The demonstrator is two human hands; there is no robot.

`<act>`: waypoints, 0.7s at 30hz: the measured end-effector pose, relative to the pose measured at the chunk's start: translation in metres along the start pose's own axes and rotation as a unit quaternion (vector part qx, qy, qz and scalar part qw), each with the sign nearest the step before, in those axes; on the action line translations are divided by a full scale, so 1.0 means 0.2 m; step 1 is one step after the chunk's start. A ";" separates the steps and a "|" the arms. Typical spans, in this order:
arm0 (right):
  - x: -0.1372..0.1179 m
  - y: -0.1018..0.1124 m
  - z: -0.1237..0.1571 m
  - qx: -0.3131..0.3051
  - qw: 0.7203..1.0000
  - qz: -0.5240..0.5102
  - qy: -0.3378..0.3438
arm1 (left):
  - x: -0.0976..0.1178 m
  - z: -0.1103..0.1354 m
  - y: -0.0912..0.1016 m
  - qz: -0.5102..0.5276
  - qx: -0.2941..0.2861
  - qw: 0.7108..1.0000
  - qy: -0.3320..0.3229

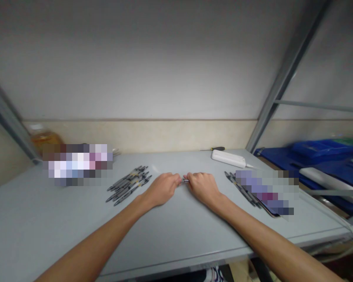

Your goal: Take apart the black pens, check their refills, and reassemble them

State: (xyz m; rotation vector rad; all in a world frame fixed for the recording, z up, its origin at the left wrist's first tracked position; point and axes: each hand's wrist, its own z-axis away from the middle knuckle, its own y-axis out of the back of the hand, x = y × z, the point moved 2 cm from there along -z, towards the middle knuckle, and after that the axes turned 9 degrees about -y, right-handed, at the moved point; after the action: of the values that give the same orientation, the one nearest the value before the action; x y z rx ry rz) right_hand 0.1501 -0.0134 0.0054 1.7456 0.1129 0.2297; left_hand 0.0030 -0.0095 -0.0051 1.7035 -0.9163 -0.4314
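One amber-filled jar (47,138) stands left of the pens (127,183).

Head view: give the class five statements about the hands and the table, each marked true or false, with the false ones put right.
1. The left hand and right hand meet at a small piece. True.
2. The pens nearest the left hand lie to its right. False: they lie to its left.
3. The screwdriver is in the right hand. False: it lies by the wall.
4. The white strip has a cord at one end. True.
5. The blue tray is right of the white strip. True.
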 end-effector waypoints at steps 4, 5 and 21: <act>0.02 -0.01 0.00 0.010 1.000 -0.002 -0.011 | -0.01 0.02 0.04 0.093 0.076 0.993 0.008; 0.02 -0.02 0.00 0.010 1.000 -0.007 -0.013 | -0.01 0.02 0.04 0.108 0.093 0.990 0.001; 0.12 0.00 -0.03 0.103 0.953 -0.261 0.115 | -0.15 0.02 0.00 0.351 0.158 0.917 0.105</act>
State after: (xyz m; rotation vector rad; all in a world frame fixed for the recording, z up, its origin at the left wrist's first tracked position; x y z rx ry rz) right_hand 0.1715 -0.0032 0.0086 1.8218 0.7805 0.0298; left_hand -0.0189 0.0099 -0.0105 1.5264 -1.4030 0.3941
